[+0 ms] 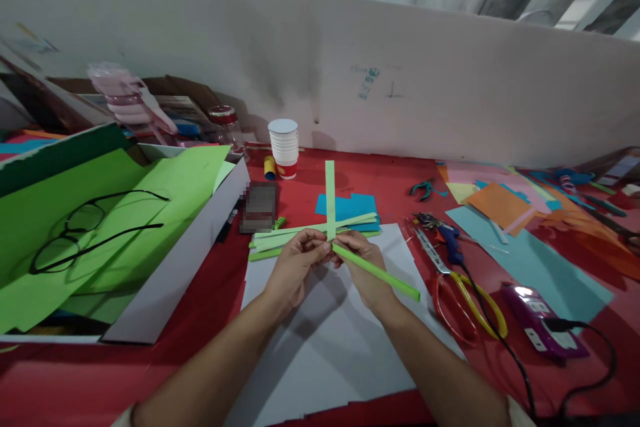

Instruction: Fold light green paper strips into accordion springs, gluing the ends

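My left hand (301, 263) and my right hand (361, 260) meet over the white paper sheet (320, 360). Between their fingertips, both pinch a green paper strip (331, 197) whose pale length stands upright. A brighter green length (383, 271) slants down to the right across my right hand; whether it is the same strip folded or a second one, I cannot tell. Just beyond the hands lie several more green paper strips (270, 240), and behind them a piece of blue paper (367, 205).
At left stands a box (190, 267) with green paper (145, 207) and eyeglasses (65, 233). Paper cups (284, 143) and a jar (225, 123) stand at the back. Scissors (465, 300), a glue gun (450, 240), a corded purple power strip (545, 323) and coloured papers (500, 207) lie at right.
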A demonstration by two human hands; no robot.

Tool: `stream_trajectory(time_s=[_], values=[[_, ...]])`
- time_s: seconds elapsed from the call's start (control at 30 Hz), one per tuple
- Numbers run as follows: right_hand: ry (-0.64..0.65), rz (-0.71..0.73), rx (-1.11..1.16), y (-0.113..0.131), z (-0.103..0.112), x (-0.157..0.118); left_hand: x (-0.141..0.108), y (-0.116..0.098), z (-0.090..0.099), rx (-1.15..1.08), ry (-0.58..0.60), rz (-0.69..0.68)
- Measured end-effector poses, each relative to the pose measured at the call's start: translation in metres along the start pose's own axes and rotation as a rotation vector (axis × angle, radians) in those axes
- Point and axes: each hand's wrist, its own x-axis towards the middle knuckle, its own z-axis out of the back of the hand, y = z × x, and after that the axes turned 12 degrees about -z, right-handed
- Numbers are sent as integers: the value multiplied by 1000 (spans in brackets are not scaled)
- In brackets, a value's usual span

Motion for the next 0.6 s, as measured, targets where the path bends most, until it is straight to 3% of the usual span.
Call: stream_trajectory(time_s=[0.23, 0.47, 0.6], values=[[32, 34, -106, -3, 2, 1, 2, 0, 1, -63, -42, 33], [-202, 73, -291, 8, 5, -3, 6, -5, 0, -161, -290, 178], [-154, 155, -331, 10, 5, -3, 5, -4, -1, -162, -297, 184]])
